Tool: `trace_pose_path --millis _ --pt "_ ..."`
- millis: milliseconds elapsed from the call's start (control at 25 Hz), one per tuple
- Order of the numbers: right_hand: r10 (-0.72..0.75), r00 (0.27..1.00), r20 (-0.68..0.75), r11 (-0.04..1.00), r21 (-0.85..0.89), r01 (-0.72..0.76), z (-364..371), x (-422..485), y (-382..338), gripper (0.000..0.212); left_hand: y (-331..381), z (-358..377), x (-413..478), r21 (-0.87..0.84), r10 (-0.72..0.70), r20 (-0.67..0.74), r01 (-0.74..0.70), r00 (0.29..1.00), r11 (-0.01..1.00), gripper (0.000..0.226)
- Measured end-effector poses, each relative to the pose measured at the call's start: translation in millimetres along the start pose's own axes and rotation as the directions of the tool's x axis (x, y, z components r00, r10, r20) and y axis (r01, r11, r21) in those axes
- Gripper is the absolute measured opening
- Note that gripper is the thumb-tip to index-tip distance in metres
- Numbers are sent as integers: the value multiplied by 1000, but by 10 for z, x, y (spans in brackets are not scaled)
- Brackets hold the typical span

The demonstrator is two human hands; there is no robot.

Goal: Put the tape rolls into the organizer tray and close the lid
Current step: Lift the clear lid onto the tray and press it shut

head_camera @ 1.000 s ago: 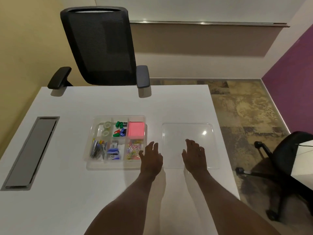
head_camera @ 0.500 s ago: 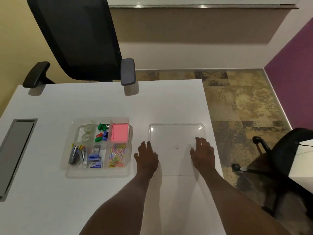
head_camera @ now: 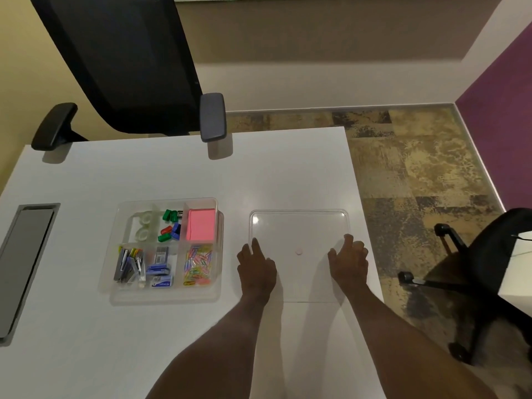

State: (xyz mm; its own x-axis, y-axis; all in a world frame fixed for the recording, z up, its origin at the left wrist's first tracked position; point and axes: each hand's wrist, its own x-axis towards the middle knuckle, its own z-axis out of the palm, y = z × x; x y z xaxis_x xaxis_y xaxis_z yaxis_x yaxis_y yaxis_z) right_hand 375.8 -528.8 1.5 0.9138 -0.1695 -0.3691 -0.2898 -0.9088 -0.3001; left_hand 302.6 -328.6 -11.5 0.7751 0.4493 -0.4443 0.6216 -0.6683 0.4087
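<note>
A clear organizer tray [head_camera: 219,254] sits on the white desk with no lid on it. Two clear tape rolls [head_camera: 144,226] lie in its far-left compartment. The clear lid [head_camera: 299,226] lies flat on the desk to the right of the tray. My left hand [head_camera: 256,267] rests at the lid's left edge, fingers spread on it. My right hand [head_camera: 349,262] is at the lid's right edge, fingers curled over the rim. Whether either hand grips the lid is unclear.
The tray also holds pink sticky notes [head_camera: 201,227], coloured paper clips [head_camera: 198,264], binder clips [head_camera: 169,226] and staple boxes [head_camera: 159,273]. A black office chair [head_camera: 123,67] stands behind the desk, another chair [head_camera: 489,272] at the right. A grey cable flap [head_camera: 23,260] is at the left.
Both hands have spread apart from the lid's near side to its left and right edges. My view has tilted down and to the right.
</note>
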Motion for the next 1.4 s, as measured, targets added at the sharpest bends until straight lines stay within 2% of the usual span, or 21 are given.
trace_pose_path --millis 80,320,560,640,760,840,920,1000,1200,1400 --pt "10 999 -30 1000 11 -10 -30 -40 -28 46 23 -34 -24 -73 -17 -49 14 999 997 65" --pt "-61 985 -162 997 28 67 -223 -174 -169 45 96 -308 -48 -111 28 -233 -55 972 992 55" --pt "-94 950 -299 979 147 143 -415 -388 -598 41 -44 -854 -77 -240 55 -489 -195 870 951 46" --pt "-97 929 -357 957 223 186 -450 -496 -792 41 -174 -1085 -83 -306 29 -548 -232 836 923 45" --pt "-72 898 -434 865 421 273 -474 -672 -1089 43 -357 -1456 -67 -403 -50 -612 -256 789 879 43" --pt "-93 892 -443 813 483 325 -476 -804 -1311 42 -494 -1736 -39 -515 -164 -625 -246 763 821 40" --pt "-124 901 -416 797 500 340 -451 -905 -1522 41 -651 -2037 5 -671 -314 -559 -196 767 715 37" --pt "-122 918 -378 783 532 323 -404 -995 -1711 35 -867 -2282 24 -740 -378 -512 -173 772 649 32" --pt "-99 937 -334 693 653 306 -256 -1236 -2118 15 -1391 -2769 -47 -704 -332 -588 -264 737 660 23" --pt "-173 891 -419 631 648 427 -182 -1600 -2454 6 -1838 -3160 -115 -660 -292 -639 -314 712 682 22"
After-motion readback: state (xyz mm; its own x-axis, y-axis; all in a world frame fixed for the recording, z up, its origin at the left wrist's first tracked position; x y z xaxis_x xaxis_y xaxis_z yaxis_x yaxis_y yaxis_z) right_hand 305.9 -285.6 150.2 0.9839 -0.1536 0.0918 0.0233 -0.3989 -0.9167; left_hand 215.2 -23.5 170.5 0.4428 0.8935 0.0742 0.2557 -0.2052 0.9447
